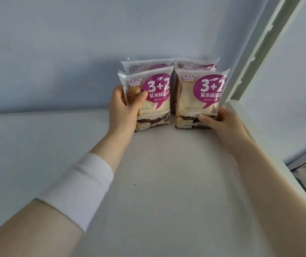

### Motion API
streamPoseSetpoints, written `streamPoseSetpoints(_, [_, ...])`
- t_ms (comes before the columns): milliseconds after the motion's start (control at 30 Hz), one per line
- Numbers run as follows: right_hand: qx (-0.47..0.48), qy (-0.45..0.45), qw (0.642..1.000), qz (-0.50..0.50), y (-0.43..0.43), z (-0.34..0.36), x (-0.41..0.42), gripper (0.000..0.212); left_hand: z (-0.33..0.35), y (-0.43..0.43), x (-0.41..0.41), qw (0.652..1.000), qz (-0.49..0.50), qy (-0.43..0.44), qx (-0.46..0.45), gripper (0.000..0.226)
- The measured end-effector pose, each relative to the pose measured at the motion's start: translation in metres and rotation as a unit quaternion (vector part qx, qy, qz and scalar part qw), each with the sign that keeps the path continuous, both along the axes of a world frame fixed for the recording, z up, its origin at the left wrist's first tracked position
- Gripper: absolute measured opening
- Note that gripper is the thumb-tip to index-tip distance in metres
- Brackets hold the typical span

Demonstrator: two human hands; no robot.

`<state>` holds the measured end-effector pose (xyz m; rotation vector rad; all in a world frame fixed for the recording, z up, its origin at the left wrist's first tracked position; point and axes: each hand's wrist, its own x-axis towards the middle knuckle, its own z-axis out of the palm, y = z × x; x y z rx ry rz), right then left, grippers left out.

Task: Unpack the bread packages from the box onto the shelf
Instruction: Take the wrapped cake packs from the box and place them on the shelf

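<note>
While four bread packs stand in two rows at the back right of the shelf (pixel 148 182), the left hand (pixel 124 108) grips the front left pack (pixel 154 104) by its side, thumb across its face. The right hand (pixel 222 123) pinches the front right pack (pixel 196 106) low down, and the rear packs (pixel 148 65) stand just behind.

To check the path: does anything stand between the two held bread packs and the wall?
Yes. The left hand grips the left front pack, the right hand the right front pack; the left rear pack and right rear pack stand between them and the wall.
</note>
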<state>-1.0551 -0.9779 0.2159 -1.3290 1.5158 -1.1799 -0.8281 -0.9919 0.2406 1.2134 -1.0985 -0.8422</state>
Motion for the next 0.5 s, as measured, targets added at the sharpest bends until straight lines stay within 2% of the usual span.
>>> streamPoseSetpoints(133, [-0.029,0.052,0.998,-0.031,-0.012,-0.003,0.005,0.026,-0.007,-0.010,0.001,0.996,0.038,-0.072,-0.022,0.021])
streamPoseSetpoints(200, [-0.041,0.061,0.996,-0.047,-0.013,-0.005,0.008,0.029,-0.009,-0.014,0.001,0.992,0.064,-0.109,-0.027,0.029])
streamPoseSetpoints(333, [-0.054,0.063,0.992,-0.093,-0.011,-0.007,0.012,0.041,-0.006,-0.013,-0.004,0.993,0.077,-0.080,-0.035,0.041])
streamPoseSetpoints(500, [-0.029,0.099,0.987,-0.121,0.000,-0.002,0.021,0.040,-0.002,-0.006,-0.005,0.994,0.065,-0.082,-0.015,0.045])
